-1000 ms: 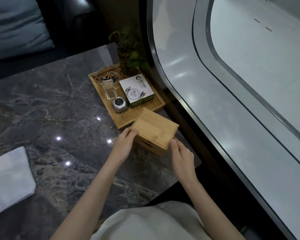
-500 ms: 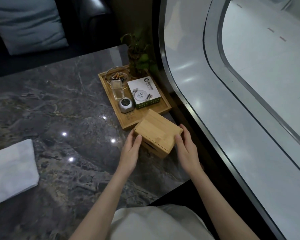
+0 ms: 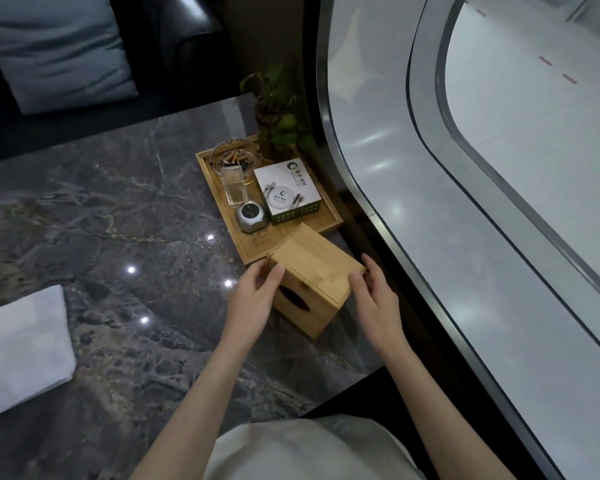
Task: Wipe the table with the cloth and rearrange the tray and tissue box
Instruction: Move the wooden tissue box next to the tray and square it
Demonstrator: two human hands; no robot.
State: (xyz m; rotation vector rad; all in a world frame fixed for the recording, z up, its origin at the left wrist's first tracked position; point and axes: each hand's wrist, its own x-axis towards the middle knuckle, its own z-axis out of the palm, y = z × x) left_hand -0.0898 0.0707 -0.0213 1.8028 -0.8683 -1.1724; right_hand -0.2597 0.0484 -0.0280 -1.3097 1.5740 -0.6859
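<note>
The rearranging step is under way: the left hand (image 3: 253, 299) and right hand (image 3: 374, 299) are gripping opposite sides of the tissue box (image 3: 312, 271), fingers curled against its sides. The box is sitting tilted at the tabletop's (image 3: 118, 237) near right corner, its far edge just beside or overlapping the tray (image 3: 329, 216). It is looking like plain bamboo, with a dark oval slot facing the person. Next, it is probably needing squaring beside the tray, while the cloth (image 3: 21, 351) is lying well apart at the left
</note>
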